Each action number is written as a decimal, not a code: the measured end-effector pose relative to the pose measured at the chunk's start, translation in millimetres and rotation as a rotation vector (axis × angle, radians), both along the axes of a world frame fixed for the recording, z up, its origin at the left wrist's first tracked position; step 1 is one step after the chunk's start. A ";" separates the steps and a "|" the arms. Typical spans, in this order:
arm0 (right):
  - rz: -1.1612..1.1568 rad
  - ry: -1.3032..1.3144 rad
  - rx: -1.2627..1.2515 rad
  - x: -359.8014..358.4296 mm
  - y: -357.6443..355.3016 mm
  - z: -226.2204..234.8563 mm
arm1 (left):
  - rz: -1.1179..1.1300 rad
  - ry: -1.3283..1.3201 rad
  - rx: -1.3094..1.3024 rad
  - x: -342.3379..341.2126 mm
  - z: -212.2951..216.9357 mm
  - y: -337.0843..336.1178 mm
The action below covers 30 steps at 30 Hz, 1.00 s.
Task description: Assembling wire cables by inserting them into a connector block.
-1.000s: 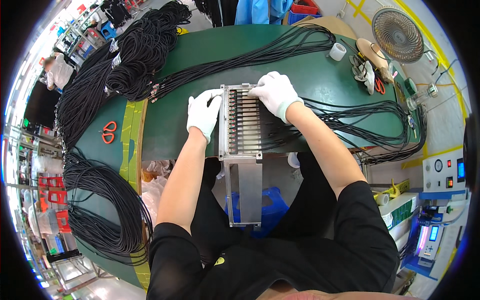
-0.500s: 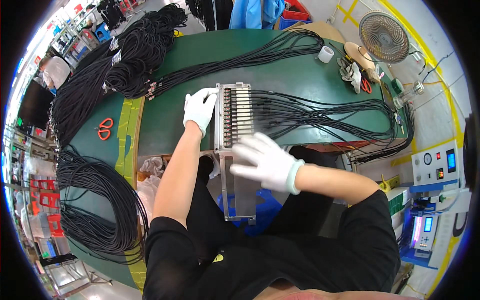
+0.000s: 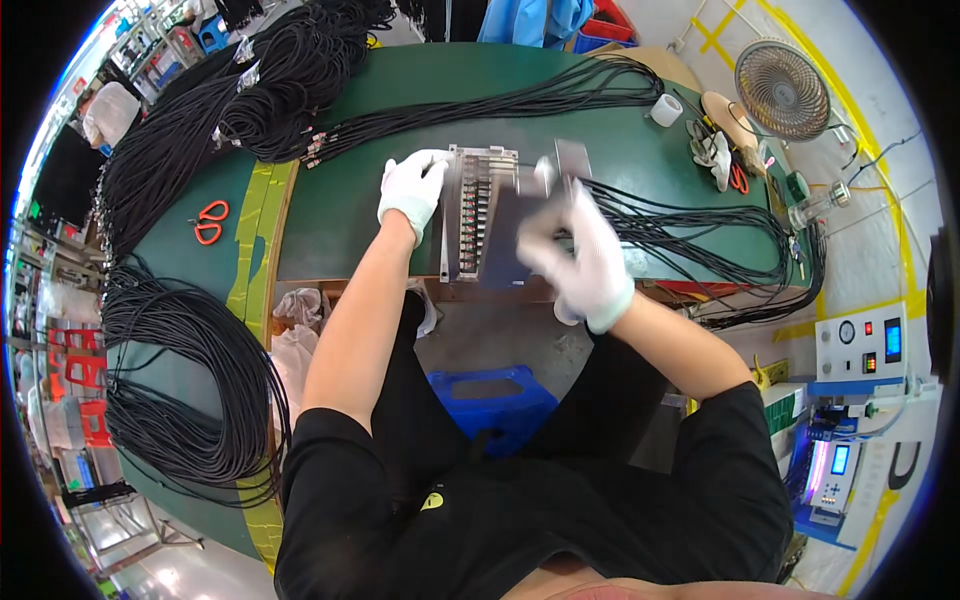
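Observation:
A long metal clamping fixture (image 3: 449, 240) sits at the near edge of the green table, with a column of black cable ends in its slots. My left hand (image 3: 411, 189), in a white glove, is closed on its upper left edge. A flat grey metal plate (image 3: 507, 232) stands tilted over the right part of the fixture, hiding some slots. My gloved right hand (image 3: 590, 262) is at the plate's right edge with curled fingers, blurred by motion. From behind the plate, black cables (image 3: 690, 222) run off to the right.
Black cable bundles (image 3: 200, 400) cover the left side, beside orange-handled scissors (image 3: 209, 222). More cables (image 3: 480, 108) lie along the back. At the right are a white roll (image 3: 665, 110), a fan (image 3: 783, 88) and a control box (image 3: 860, 345). A blue stool (image 3: 490, 400) stands below.
The metal plate has swung up from below the table edge to lean over the fixture. My right hand has moved up and right; my left hand remains on the fixture's edge.

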State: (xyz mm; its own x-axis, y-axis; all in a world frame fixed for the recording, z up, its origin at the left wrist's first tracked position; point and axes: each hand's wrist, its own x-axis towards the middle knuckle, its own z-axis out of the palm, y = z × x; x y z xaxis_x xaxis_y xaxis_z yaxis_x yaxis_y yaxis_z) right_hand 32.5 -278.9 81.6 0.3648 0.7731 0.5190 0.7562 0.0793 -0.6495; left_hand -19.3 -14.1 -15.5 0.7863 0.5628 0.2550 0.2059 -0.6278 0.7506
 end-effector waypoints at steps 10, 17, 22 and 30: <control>-0.207 -0.592 -0.178 84.8 74.7 -55.5 | -0.023 -0.007 0.044 -11.2 5.8 6.3; -0.124 -0.603 -0.269 66.8 62.5 -54.5 | 0.179 -0.121 0.342 11.3 -4.3 -23.7; -0.115 -0.610 -0.313 72.5 64.5 -67.8 | 0.222 0.036 0.439 12.3 -4.0 -32.7; -0.096 -0.573 -0.412 78.4 67.2 -70.9 | 0.240 0.127 0.428 18.6 -7.8 -31.2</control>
State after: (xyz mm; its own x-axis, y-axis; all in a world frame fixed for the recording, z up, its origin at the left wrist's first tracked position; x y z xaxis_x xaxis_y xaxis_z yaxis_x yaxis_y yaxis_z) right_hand 110.9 -211.7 10.7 0.1988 0.9257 0.3218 0.9789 -0.1718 -0.1106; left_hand -0.7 -45.3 -23.3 0.6876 0.5973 0.4129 0.4551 -0.7976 0.3958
